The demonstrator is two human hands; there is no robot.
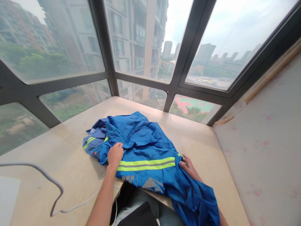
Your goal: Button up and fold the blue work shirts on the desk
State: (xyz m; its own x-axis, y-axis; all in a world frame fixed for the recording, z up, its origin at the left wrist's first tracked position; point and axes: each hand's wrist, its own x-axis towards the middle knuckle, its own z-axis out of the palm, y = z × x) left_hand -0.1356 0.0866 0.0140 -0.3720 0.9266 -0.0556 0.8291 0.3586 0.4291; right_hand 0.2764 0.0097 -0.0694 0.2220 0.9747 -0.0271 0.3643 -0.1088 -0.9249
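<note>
A blue work jacket (145, 146) with a yellow-and-grey reflective stripe and grey printing lies rumpled on the pale wooden table (63, 150). My left hand (115, 154) is closed on the cloth at its left side, just above the stripe's end. At the stripe's right end, my right hand (188, 166) has its fingers curled round the jacket's edge. A blue sleeve hangs across my right forearm and over the table's near edge. Beneath the jacket's left side is a duller blue garment (94, 135) with its own yellow stripe; most of it is covered.
A grey cable (50, 179) loops over the table on the left, by a white sheet (9, 194). A thinner white cord (87, 201) runs to the near edge. Dark-framed windows (113, 62) enclose the back, and a patterned wall (258, 141) stands right.
</note>
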